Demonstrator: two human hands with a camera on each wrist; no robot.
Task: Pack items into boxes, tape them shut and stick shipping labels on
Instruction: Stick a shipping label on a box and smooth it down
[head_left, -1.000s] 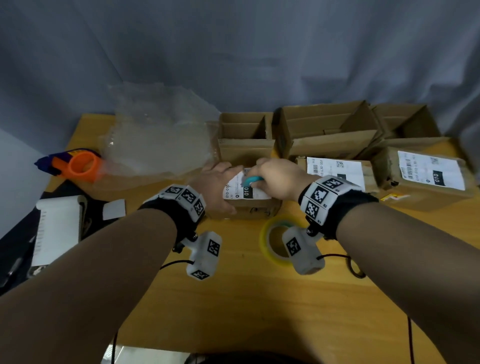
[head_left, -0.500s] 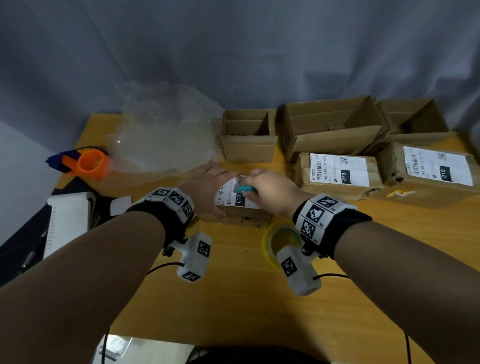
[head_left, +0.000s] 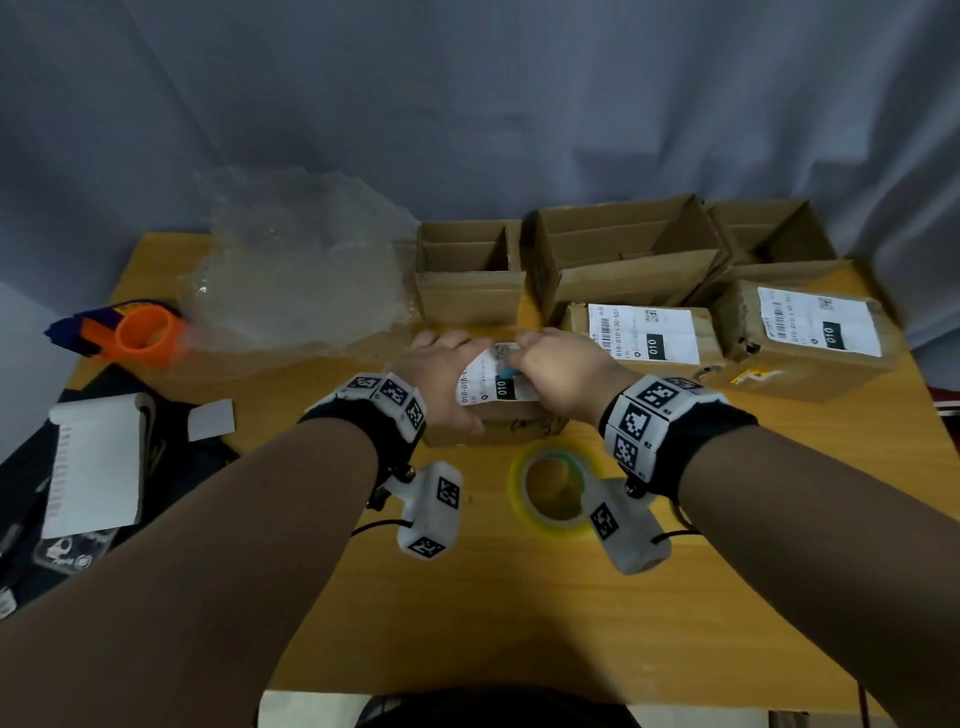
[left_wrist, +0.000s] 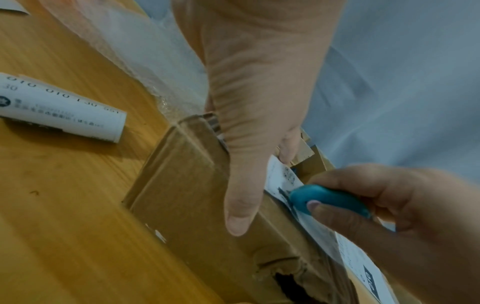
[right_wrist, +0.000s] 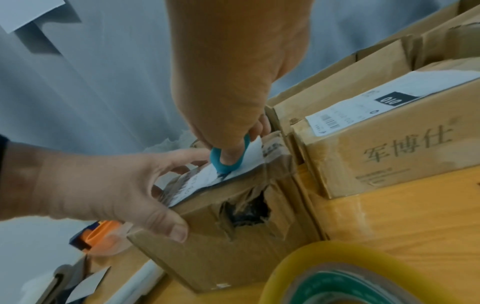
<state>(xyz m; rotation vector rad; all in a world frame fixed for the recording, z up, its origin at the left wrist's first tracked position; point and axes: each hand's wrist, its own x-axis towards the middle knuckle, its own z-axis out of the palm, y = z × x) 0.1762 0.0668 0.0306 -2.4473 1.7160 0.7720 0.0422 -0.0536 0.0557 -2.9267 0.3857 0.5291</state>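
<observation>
My right hand (head_left: 558, 371) pinches a small blue tool (right_wrist: 228, 158) between thumb and fingers, and its tip pushes down on the white shipping label (head_left: 485, 384). I think I hold it low and flat like this so it rubs the paper down and no bumps stay under it. (I cannot tell if the tool has a blade.)

My left hand (head_left: 441, 379) wraps the left end of the small box (right_wrist: 233, 236): fingers curl over the top, and the thumb (right_wrist: 166, 224) presses the near side. I hold it this way so the box does not slide while the other hand rubs. The label lies on top of the box, between my two hands, and its left part is under my left fingers.

The box sits on the wooden surface (head_left: 467, 613), right in front of me. It has a torn hole (right_wrist: 246, 209) in its near side, so I judge that hard pushing could bend that wall.

A roll of yellow tape (head_left: 553, 488) lies just beside the box, close to me for quick reach. Two labelled boxes (head_left: 727, 343) sit to the right, and open boxes (head_left: 623, 260) wait behind. Bubble wrap (head_left: 301, 270) and an orange tape holder (head_left: 140, 335) lie to the left.
</observation>
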